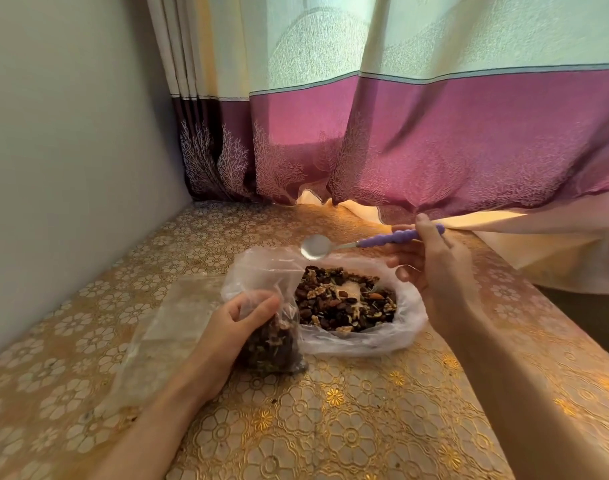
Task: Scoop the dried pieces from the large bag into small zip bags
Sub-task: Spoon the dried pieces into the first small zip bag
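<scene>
Table (pixel 348 427) with gold floral-embossed cover. On it: open large bag (pixel 393 341) of dried pieces (pixel 344 299); a part-filled zip bag (pixel 275 344) touching its left side; empty clear bags (pixel 164 334) farther left.

This is a home, a lived-in room corner. A counter (pixel 330 427) wears a gold, flower-embossed plastic cover. Behind the counter hangs a household curtain (pixel 434 133), cream above and purple below with pale branch patterns, daylight glowing under its hem. Left of the counter stands a plain painted wall (pixel 71 150).
</scene>
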The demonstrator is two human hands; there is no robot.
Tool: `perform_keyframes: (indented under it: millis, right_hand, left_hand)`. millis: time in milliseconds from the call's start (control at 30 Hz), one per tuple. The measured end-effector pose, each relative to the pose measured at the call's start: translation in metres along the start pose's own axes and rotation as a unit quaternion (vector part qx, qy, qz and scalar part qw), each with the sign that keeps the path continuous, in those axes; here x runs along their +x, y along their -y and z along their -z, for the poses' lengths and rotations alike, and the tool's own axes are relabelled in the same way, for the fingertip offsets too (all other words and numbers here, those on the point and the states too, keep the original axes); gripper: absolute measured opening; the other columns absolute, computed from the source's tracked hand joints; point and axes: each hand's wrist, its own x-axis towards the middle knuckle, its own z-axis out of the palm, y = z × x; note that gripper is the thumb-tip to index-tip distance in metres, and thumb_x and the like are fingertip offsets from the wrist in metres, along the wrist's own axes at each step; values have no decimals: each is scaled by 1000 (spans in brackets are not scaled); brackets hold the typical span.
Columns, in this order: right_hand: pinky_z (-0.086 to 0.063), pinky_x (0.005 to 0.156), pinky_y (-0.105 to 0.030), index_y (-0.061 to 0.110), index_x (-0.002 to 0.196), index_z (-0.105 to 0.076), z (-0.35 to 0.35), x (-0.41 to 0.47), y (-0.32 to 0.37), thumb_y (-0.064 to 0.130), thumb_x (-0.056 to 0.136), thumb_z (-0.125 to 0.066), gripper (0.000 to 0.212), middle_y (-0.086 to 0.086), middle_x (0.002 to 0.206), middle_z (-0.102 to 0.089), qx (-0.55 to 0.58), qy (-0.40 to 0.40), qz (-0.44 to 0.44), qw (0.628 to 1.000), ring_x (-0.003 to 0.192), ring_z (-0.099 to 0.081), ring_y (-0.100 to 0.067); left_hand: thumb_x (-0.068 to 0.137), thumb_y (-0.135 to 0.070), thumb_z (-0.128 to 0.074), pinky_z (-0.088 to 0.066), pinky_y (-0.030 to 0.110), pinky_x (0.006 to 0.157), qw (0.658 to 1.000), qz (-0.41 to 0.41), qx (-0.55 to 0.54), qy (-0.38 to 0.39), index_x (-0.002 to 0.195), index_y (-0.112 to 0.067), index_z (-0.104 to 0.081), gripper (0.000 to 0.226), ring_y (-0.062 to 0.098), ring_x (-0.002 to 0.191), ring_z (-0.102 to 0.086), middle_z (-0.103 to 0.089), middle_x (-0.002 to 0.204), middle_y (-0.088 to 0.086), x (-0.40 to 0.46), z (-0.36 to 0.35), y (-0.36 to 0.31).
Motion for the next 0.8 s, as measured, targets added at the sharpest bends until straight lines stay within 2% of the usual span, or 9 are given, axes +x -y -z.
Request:
perform_keyframes:
  millis: [100,200,333,367,533,700,800]
  right_hand:
    - [-42,39,-17,2,79,-62,6,1,-12,32,99,-43,40,-10,70,-72,-67,-56,14,996,48,-57,-11]
    - [-43,41,-16,7,74,-60,13,2,-22,32,99,-44,39,-3,63,-71,-107,-84,-5,991,48,-57,-9]
    - [-44,42,-15,10,73,-60,17,4,-29,37,98,-44,40,5,58,-69,-122,-105,-37,986,47,-57,-5]
    - [-44,42,-15,10,74,-60,18,5,-30,38,97,-44,40,6,58,-69,-123,-108,-45,986,48,-57,-5]
    - [-43,45,-17,5,80,-63,19,6,-35,36,99,-42,41,-2,65,-72,-104,-91,-111,984,52,-57,-9]
    - [-43,44,-16,6,76,-60,11,3,-36,30,101,-39,40,-3,59,-70,-61,-61,-169,982,47,-55,-7]
    - [-45,46,-17,4,77,-59,10,1,-38,29,101,-39,40,-3,59,-70,-54,-46,-186,980,50,-58,-10]
  left_hand:
    - [38,-65,-80,-51,35,81,999,4,-14,-35,87,-13,-68,73,17,91,-68,-72,95,0,2,0,3]
    - [33,-68,-80,-52,35,80,999,6,-8,-42,82,-12,-68,75,17,89,-68,-72,91,0,2,0,3]
    - [30,-69,-80,-51,29,77,999,4,-11,-32,80,-28,-73,65,12,87,-68,-72,90,-4,2,0,3]
    - [31,-69,-80,-51,30,78,999,4,-15,-30,80,-28,-73,64,13,88,-68,-72,91,-3,2,1,3]
    - [32,-67,-81,-51,28,75,999,9,-19,-26,80,-21,-72,67,15,91,-68,-72,95,-1,2,1,2]
    - [32,-67,-81,-50,31,79,1000,11,-15,-26,81,-20,-72,69,16,92,-67,-72,96,1,1,1,1]
    - [34,-67,-80,-51,26,74,999,8,-10,-30,84,-14,-67,74,14,91,-67,-72,96,-3,1,0,1]
